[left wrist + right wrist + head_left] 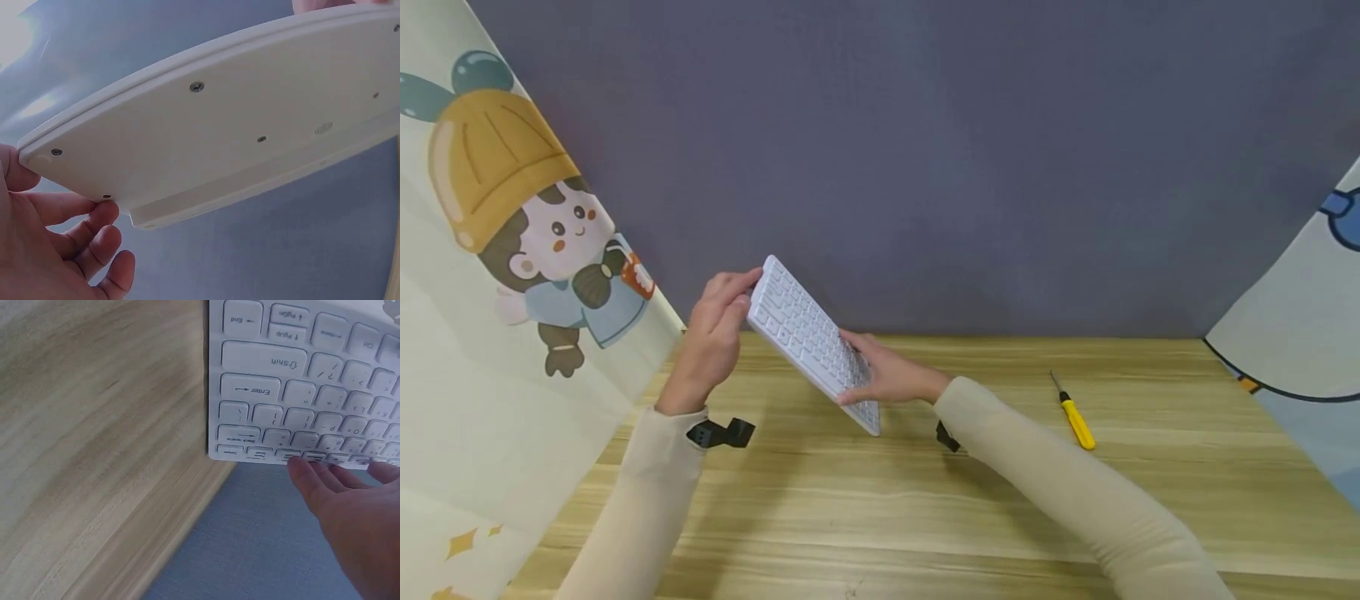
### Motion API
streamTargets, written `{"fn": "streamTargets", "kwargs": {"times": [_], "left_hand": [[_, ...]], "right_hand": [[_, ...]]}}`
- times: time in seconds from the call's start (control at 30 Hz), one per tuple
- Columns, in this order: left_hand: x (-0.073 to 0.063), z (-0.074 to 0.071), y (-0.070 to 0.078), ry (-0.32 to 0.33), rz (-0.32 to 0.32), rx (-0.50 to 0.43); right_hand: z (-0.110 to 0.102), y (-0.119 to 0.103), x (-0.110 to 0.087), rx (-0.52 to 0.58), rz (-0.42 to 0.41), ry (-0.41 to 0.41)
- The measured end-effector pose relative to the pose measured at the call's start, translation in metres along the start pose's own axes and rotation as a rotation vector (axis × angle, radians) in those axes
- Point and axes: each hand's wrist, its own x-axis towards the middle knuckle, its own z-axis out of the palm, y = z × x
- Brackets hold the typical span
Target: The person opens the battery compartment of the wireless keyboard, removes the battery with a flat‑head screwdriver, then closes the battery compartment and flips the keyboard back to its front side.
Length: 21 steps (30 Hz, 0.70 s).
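Observation:
A white keyboard (808,329) is held up at a slant above the table, its left end higher than its right. At the upper end my left hand (706,337) pinches a corner of it. My right hand (891,368) grips across the lower part, with thumb and fingers at opposite long edges. In the left wrist view the plain white underside (156,144) shows several small screws, and the left hand (56,250) holds one end. Keys (269,387) show in the right wrist view, where fingers of the right hand (356,506) touch the long edge.
A screwdriver (1077,423) with a yellow handle lies on the wooden table (850,517), right of the hands. A grey-blue cloth (925,167) hangs behind the table. At the left stands a pale curtain (467,417) with a cartoon figure; another printed one is at the right.

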Motion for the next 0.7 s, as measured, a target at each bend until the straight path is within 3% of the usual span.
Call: {"fn": "streamTargets", "kwargs": {"times": [0.4, 0.7], "left_hand": [[0.010, 0.020, 0.012, -0.085, 0.073, -0.144], [0.018, 0.028, 0.057, -0.147, 0.103, -0.161]], "right_hand": [[-0.012, -0.002, -0.008, 0.153, -0.049, 0.069], [-0.018, 0.000, -0.011, 0.199, -0.094, 0.103]]}}
